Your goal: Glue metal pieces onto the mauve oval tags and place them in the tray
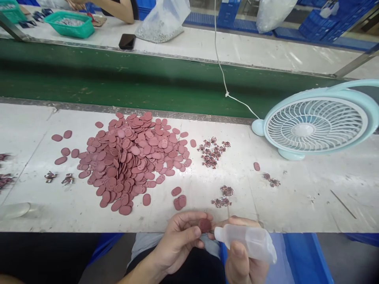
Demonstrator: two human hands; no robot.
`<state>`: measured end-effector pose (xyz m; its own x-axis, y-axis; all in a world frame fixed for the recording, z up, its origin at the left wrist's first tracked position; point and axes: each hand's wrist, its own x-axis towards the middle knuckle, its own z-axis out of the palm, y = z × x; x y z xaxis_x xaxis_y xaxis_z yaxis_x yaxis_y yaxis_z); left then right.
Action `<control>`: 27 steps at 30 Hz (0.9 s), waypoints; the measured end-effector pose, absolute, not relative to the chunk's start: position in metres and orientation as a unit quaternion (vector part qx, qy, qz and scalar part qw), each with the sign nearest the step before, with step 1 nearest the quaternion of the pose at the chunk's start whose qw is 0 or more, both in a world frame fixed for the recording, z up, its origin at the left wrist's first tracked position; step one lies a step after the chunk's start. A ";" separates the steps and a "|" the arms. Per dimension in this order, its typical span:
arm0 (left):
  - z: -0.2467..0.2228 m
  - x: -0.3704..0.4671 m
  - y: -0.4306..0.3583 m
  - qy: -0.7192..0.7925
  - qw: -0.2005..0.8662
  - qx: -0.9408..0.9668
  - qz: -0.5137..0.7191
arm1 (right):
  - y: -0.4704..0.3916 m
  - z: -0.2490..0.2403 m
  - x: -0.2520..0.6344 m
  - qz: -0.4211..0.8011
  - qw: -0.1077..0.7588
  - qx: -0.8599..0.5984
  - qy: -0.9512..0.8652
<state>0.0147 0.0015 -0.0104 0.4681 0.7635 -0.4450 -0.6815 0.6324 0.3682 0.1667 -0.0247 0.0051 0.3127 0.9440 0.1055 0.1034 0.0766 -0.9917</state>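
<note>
Between the thumb and fingers of my left hand [177, 242] is a reddish-brown oval disc [205, 225], held near the table's front edge. My right hand [241, 258] is wrapped round a translucent squeeze bottle [248, 238], which lies tilted with its white nozzle end pointing left, close to the disc. Whether the tip touches the disc I cannot tell. Beyond my hands spreads a big heap of similar oval discs [133, 157]. A few loose discs [180, 201] lie just past my left hand, and small dark-and-white figure-shaped pieces [222, 199] lie beyond the bottle.
A light-blue fan [314, 122] stands at the right, its white cord [222, 71] running across a green channel [177, 83]. More small pieces [212, 152] lie right of the heap. Across the channel are a green basket [71, 25], a plastic bag [162, 23] and another person's arm [121, 10].
</note>
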 end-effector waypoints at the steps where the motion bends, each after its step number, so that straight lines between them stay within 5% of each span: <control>1: -0.010 0.014 0.001 0.294 0.854 0.068 0.424 | -0.023 0.009 0.167 0.400 0.584 -0.560 -0.430; 9: -0.004 0.009 0.001 0.239 0.868 0.067 0.429 | 0.009 0.033 0.217 0.626 0.659 -0.409 -0.085; 12: -0.003 0.009 0.002 0.231 0.870 0.070 0.431 | 0.014 0.012 0.255 0.696 0.671 -0.246 0.068; 17: -0.007 0.007 0.001 0.233 0.869 0.083 0.428 | 0.027 -0.039 0.311 0.808 0.545 0.001 0.224; 24: -0.007 0.006 0.002 0.253 0.864 0.081 0.428 | 0.028 -0.050 0.320 0.825 0.527 0.034 0.200; 27: -0.007 0.003 0.003 0.274 0.858 0.069 0.429 | 0.010 -0.034 0.295 0.755 0.631 -0.180 0.016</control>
<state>0.0026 0.0033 -0.0072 0.4821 0.7738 -0.4109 -0.6977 0.6227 0.3542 0.2947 0.0096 -0.0336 -0.1391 0.9464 -0.2914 -0.9577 -0.2034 -0.2035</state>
